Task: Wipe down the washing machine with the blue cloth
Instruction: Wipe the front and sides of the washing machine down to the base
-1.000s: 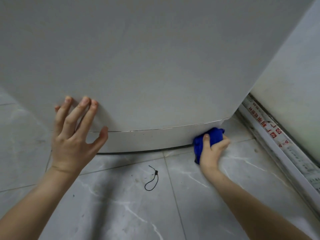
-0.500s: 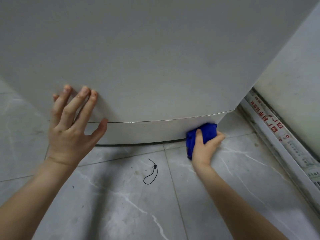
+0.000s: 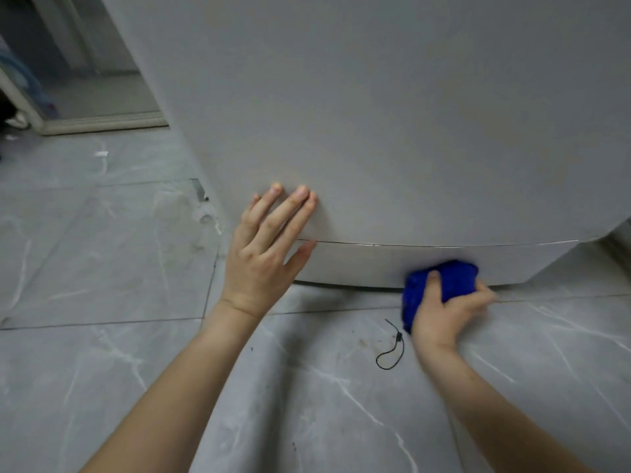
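While the left hand (image 3: 263, 257) lies flat on the washer (image 3: 392, 131), fingers straight and slightly spread across the seam above the base strip, the right hand (image 3: 444, 312) grips the bunched cloth (image 3: 450, 281), thumb and fingers curled round it. Cloth is pressed to the lower edge of the base strip, right of centre, just above the floor (image 3: 102, 336). Black cord loop (image 3: 391, 353) lies on the tile just left of the right wrist.
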Action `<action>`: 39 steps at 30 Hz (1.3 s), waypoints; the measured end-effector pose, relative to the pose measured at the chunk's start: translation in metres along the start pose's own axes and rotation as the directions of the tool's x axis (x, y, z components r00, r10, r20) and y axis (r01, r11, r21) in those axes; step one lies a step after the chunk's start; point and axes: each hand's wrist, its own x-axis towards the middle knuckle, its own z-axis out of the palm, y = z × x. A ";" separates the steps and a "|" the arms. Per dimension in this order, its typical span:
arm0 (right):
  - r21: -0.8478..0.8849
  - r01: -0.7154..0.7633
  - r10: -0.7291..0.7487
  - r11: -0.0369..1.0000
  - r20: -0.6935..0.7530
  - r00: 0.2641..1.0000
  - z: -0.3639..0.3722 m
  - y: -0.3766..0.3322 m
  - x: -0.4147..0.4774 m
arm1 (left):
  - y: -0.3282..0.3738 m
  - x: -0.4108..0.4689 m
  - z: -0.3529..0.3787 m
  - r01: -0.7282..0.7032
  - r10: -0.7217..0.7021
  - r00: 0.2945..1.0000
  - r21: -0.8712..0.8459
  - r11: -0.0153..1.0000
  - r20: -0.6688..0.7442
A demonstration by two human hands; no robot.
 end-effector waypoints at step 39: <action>-0.190 -0.166 0.160 0.968 -0.047 0.986 0.020 -0.009 -0.014 | -0.032 -0.025 -0.010 0.768 -0.801 0.549 -0.523 0.369 0.241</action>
